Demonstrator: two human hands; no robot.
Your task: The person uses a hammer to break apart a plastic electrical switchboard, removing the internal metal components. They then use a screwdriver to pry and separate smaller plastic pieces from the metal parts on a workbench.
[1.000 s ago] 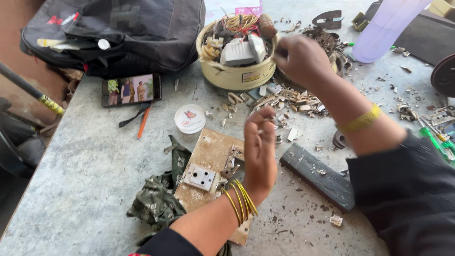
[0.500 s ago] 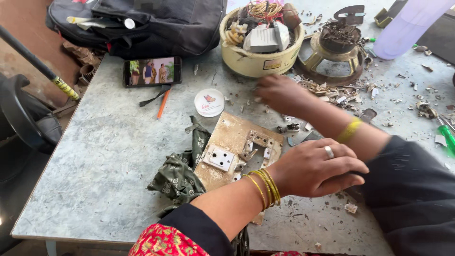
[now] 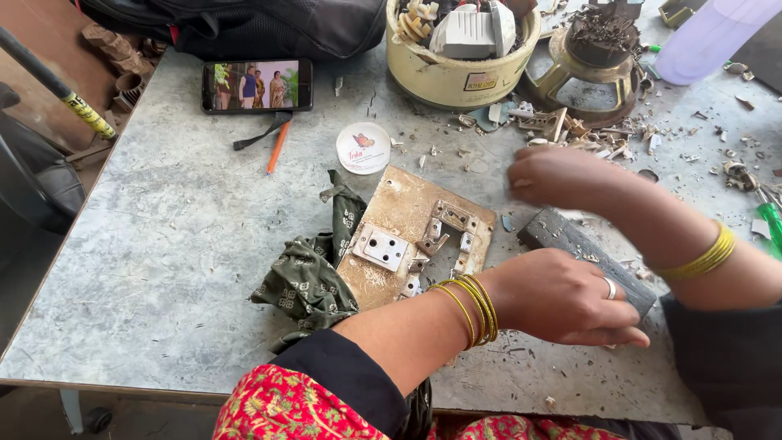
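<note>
A worn wooden switch board (image 3: 407, 204) lies flat on the grey table (image 3: 163, 244), carrying a white socket (image 3: 381, 248) and small metal brackets (image 3: 452, 218). My left hand (image 3: 570, 297), with yellow bangles and a ring, rests palm down on the table just right of the board, fingers stretched out over the debris. It lies against the near end of a dark flat bar (image 3: 570, 236). My right hand (image 3: 558, 175) is blurred and curled above the bar's far end, among plastic scraps. Whether it holds anything is unclear.
A green patterned cloth (image 3: 305, 281) is bunched left of the board. Behind are a white round lid (image 3: 363, 148), an orange pen (image 3: 277, 147), a phone (image 3: 257, 85), a cream bucket (image 3: 456, 73) of parts, a rusty metal frame (image 3: 595, 69), a black bag (image 3: 244, 20) and a purple bottle (image 3: 709, 37).
My right hand has drawn back from the bucket to the scraps near the board. My left hand slid off the board to the right and settled flat beside the dark bar.
</note>
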